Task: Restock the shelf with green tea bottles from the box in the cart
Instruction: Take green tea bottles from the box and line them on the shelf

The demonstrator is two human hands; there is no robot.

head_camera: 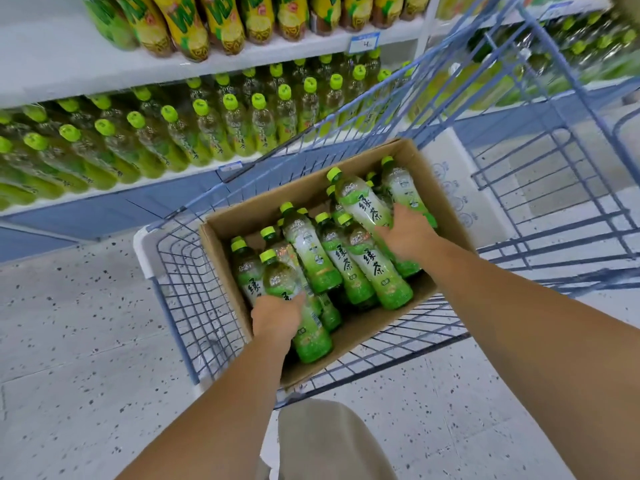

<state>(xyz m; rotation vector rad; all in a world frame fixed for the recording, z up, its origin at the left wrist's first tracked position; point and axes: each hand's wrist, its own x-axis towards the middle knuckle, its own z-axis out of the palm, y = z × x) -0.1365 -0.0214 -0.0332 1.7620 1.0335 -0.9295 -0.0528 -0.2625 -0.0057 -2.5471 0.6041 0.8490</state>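
A person stands on a speckled pale floor (pixel 69 341), one beige trouser leg (pixel 329 441) nearest, both bare arms reaching forward and down into a blue wire cart (pixel 194 299). An open cardboard box (pixel 363 327) sits in the cart, holding a loose heap of green tea bottles (pixel 349 268) with lime caps, most lying on their sides. At the near left corner of the box, the left hand (pixel 277 315) curls round the middle of one bottle (pixel 311 337). Towards the far right of the box, the right hand (pixel 407 237) clasps a second bottle (pixel 363 206), tilted over the others with its cap pointing away. Beyond the cart, on the left, a white shelf (pixel 145 183) carries rows of upright green tea bottles (pixel 207 129). The upper shelf (pixel 104 74) holds yellow-labelled bottles (pixel 221 22).
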